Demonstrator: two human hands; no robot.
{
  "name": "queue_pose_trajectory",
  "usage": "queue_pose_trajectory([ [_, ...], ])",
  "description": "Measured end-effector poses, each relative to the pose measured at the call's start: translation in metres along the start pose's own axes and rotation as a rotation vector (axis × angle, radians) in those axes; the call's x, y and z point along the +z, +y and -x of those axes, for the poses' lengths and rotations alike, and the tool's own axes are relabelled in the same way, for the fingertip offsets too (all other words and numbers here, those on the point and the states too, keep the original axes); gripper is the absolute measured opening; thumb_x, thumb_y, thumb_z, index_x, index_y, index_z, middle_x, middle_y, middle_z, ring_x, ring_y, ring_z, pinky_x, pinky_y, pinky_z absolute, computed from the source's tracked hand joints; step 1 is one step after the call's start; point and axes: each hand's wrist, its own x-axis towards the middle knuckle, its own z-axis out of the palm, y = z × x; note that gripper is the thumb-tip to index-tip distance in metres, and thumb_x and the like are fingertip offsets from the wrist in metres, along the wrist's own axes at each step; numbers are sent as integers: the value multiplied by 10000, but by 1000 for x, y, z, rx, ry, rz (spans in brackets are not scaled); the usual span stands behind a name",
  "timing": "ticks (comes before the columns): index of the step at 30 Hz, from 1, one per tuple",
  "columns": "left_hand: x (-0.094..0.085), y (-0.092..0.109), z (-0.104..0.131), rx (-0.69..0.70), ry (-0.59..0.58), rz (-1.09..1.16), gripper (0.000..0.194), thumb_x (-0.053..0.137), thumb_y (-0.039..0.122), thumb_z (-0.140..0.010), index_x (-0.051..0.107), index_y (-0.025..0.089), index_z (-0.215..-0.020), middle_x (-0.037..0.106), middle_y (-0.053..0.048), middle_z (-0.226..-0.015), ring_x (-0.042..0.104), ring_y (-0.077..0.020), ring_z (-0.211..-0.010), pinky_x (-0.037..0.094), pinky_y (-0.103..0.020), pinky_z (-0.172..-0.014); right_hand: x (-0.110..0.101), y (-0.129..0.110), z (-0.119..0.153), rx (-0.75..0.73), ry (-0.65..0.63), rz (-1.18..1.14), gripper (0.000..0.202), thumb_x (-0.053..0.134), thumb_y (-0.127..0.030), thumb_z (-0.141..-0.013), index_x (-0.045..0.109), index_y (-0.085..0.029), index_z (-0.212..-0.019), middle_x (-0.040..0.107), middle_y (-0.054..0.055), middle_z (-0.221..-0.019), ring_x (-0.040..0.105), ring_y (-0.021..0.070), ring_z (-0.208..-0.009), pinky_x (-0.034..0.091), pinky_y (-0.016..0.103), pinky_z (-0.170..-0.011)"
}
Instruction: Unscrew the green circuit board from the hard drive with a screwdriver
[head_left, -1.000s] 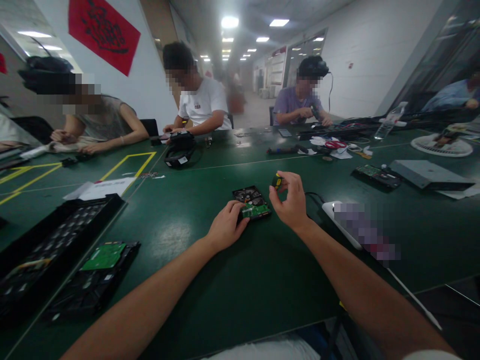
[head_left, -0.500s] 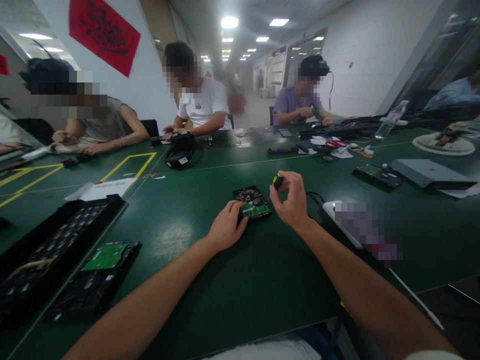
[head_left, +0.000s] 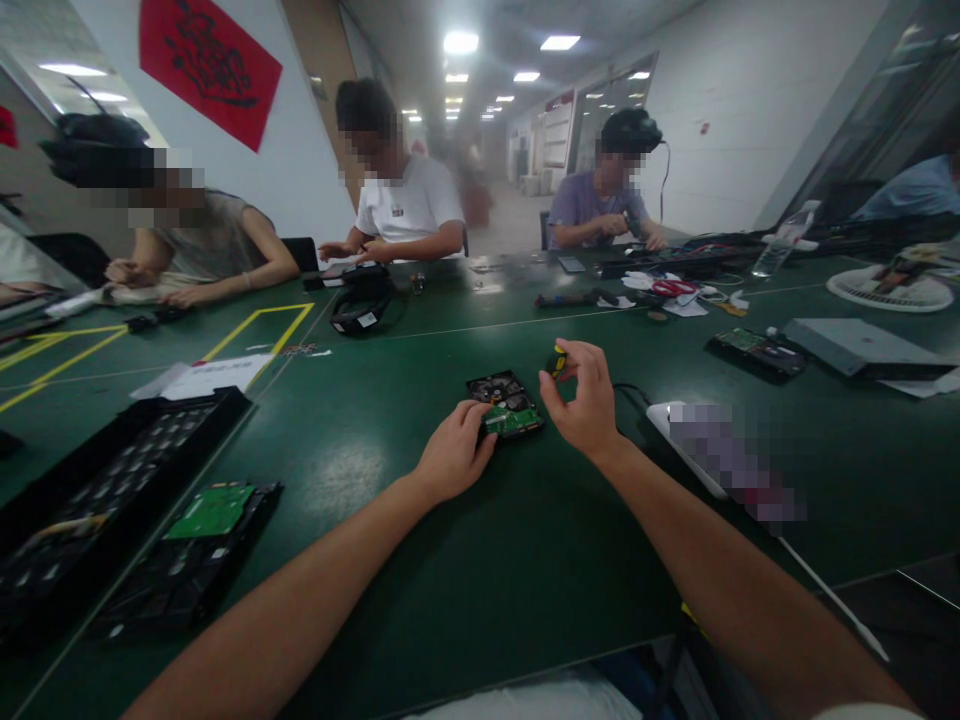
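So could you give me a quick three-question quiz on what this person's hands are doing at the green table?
1. True or false: the left hand rests on the hard drive.
2. What does the right hand pinch? A) scissors B) screwdriver C) bottle
3. The drive's circuit board is coloured ____.

Key: 1 true; 2 B; 3 green.

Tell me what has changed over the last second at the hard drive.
Little. The right hand has kept its pinch on the yellow-and-black screwdriver handle, which turned slightly between the fingers. The left hand stays on the near edge of the hard drive, which has not moved on the table.
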Motion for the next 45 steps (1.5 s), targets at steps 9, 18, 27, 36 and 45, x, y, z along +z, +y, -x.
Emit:
queue_pose_trajectory([
  [9, 1, 0, 0, -14, 3, -3, 448, 545, 330, -1021, 457, 218, -1445, 530, -150, -1402, 615, -295, -1233, 545, -500, -1072, -1, -2, -1, -1, 4, 7, 484, 634, -254, -971, 499, -277, -1436, 585, 130, -1308, 659, 250, -1018, 655, 442, -775],
  [18, -1, 1, 0, 0, 1, 0, 418, 543, 323, -1017, 486, 215, -1418, 539, -151, -1381, 621, -291, -1219, 552, -499, -1060, 1, 0, 1, 24, 4, 32, 471, 650, -296, -978, 497, -256, -1422, 653, 129, -1286, 691, 268, -1051, 646, 453, -809],
  [27, 0, 1, -1, 13, 6, -2, 391, 544, 318, -1017, 508, 230, -1397, 543, -142, -1368, 621, -292, -1220, 556, -500, -1061, 4, 4, 3, 31, -40, 17, 535, 590, -240, -977, 434, -254, -1489, 625, 139, -1324, 670, 283, -1094, 632, 503, -908],
  [36, -2, 3, 0, 16, -6, -16, 376, 525, 320, -1026, 510, 209, -1386, 537, -152, -1375, 608, -295, -1228, 546, -496, -1071, 0, -1, 1, 59, -91, 6, 535, 601, -306, -997, 429, -283, -1503, 619, 118, -1244, 672, 261, -1005, 637, 507, -905],
  [45, -1, 2, 0, 19, -2, -25, 382, 529, 329, -1027, 513, 207, -1389, 546, -153, -1368, 610, -302, -1243, 547, -498, -1072, 3, 3, 4, 96, -56, -13, 520, 639, -345, -992, 451, -286, -1473, 608, 115, -1273, 678, 238, -965, 649, 462, -859],
])
